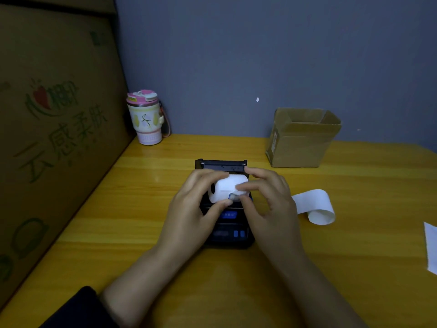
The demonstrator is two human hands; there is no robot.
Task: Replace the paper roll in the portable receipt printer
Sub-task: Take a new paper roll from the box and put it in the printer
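A black portable receipt printer (227,235) lies on the yellow table (142,221) with its lid (221,165) swung open at the far end. Just above its open bay is a full white paper roll (224,188). My left hand (191,209) grips the roll from the left, fingers over the top and thumb below. My right hand (269,200) pinches the roll's front edge near a small sticker. A loose curl of used paper (314,207) lies on the table to the right.
An open cardboard box (300,138) stands at the back right. A pink-lidded tumbler (146,119) sits at the back left by the wall. A large printed carton (54,129) lines the left side. A white sheet (430,247) lies at the right edge.
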